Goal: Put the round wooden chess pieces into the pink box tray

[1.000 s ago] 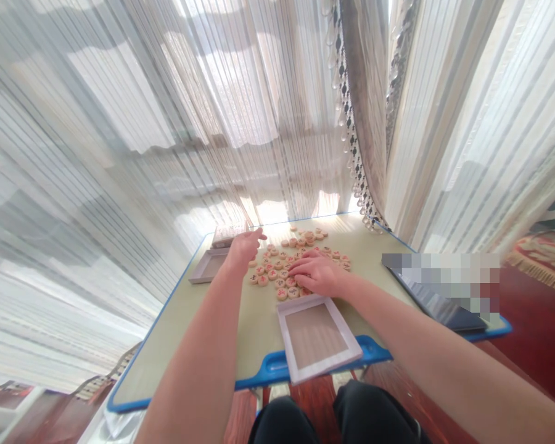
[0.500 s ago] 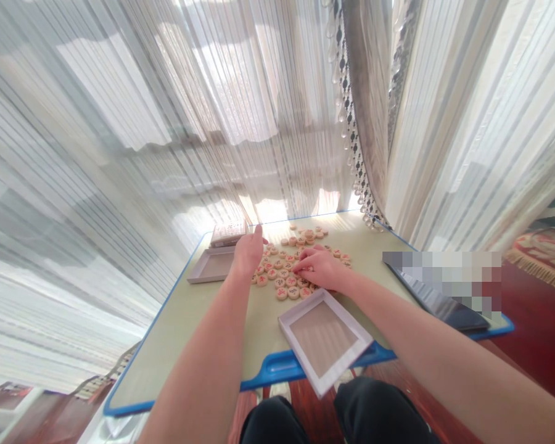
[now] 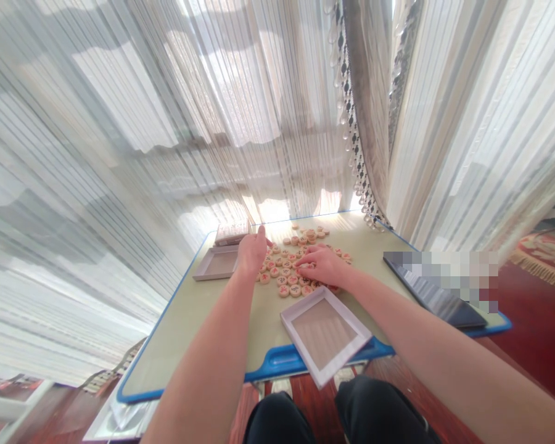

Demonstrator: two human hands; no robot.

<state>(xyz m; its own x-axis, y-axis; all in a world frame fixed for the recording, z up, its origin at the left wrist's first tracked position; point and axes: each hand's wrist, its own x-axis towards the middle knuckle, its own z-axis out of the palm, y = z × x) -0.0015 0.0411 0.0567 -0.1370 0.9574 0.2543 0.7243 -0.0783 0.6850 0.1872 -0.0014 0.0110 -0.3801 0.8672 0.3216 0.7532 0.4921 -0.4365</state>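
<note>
Round wooden pieces [image 3: 283,290] with red and dark characters lie spread over the middle of the pale table [image 3: 203,327]. My left hand [image 3: 253,250] is at the left edge of the pieces, thumb up and fingers apart, with nothing seen in it. Over the right part of the pieces rests my right hand [image 3: 321,264], its fingers spread and fingertips touching some of them. An open shallow box [image 3: 326,336] sits tilted at the near edge of the table. Another shallow box part [image 3: 216,264] lies left of my left hand.
A patterned box [image 3: 232,232] stands at the far left corner. On the right side lies a dark flat device [image 3: 444,302], partly pixelated. Sheer curtains [image 3: 259,111] hang behind the table. My knees are below the near edge.
The view has shifted slightly. My right hand's fingers are a little more spread among the pieces, and my left hand stays beside them.
</note>
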